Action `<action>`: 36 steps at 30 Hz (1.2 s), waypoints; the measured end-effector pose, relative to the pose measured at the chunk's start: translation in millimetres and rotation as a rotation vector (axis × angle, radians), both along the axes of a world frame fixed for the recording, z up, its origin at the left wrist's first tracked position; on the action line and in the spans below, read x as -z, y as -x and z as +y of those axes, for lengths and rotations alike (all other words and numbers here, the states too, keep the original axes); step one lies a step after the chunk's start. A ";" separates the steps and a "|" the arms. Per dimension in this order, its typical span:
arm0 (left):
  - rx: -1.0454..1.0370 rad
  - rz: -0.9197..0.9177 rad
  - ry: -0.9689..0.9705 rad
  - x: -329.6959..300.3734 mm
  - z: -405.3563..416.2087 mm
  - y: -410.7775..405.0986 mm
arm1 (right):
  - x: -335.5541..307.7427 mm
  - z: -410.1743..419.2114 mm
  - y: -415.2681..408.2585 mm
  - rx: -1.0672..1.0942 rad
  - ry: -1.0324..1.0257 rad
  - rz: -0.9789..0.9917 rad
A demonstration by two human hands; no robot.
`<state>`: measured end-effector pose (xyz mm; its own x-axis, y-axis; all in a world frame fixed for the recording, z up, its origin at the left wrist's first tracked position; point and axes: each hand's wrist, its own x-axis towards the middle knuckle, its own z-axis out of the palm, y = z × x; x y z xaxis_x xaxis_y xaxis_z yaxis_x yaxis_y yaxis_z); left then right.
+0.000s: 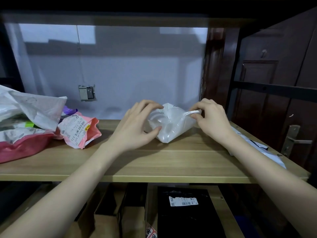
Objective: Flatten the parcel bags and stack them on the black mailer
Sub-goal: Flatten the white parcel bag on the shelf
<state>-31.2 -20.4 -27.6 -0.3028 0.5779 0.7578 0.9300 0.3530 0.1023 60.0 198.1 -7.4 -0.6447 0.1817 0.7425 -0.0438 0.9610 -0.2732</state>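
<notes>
Between my hands a white parcel bag (169, 125), left hand (137, 125) and right hand (211, 117) pinching it. Flattening step, I judge; next press it flat.

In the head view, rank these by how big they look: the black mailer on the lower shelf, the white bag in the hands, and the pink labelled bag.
1. black mailer
2. white bag and pink labelled bag: they look alike, so no ranking.
The mailer's nearness to the camera may inflate it.
</notes>
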 end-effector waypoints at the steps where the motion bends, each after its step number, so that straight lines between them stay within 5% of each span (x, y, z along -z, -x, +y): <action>1: -0.005 0.030 -0.012 -0.8 1.2 0.2 | -2.0 -2.4 -1.1 -0.021 0.032 0.005; 17: -0.145 -0.381 -0.429 -8.2 -11.8 18.5 | -12.1 20.7 -32.1 0.028 0.093 -0.027; 23: -0.176 -0.221 -0.621 -24.0 -0.5 0.4 | -19.7 8.8 -37.5 -0.099 0.341 0.185; 28: -0.092 -0.206 -0.791 -51.9 6.0 -11.4 | -24.1 1.2 -45.2 -0.197 0.393 0.152; 32: -0.126 -0.236 -0.662 -57.5 7.6 -6.7 | -21.1 -3.4 -46.0 -0.191 0.354 0.123; 36: -0.266 -0.456 -0.339 -38.9 9.0 16.3 | -1.5 0.8 -39.8 -0.055 0.243 -0.133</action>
<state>-47.5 -11.5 11.4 -0.7390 0.1887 0.6468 0.6515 0.4445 0.6147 99.8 199.0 -5.9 -0.7475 0.3058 0.5896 -0.0427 0.8638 -0.5021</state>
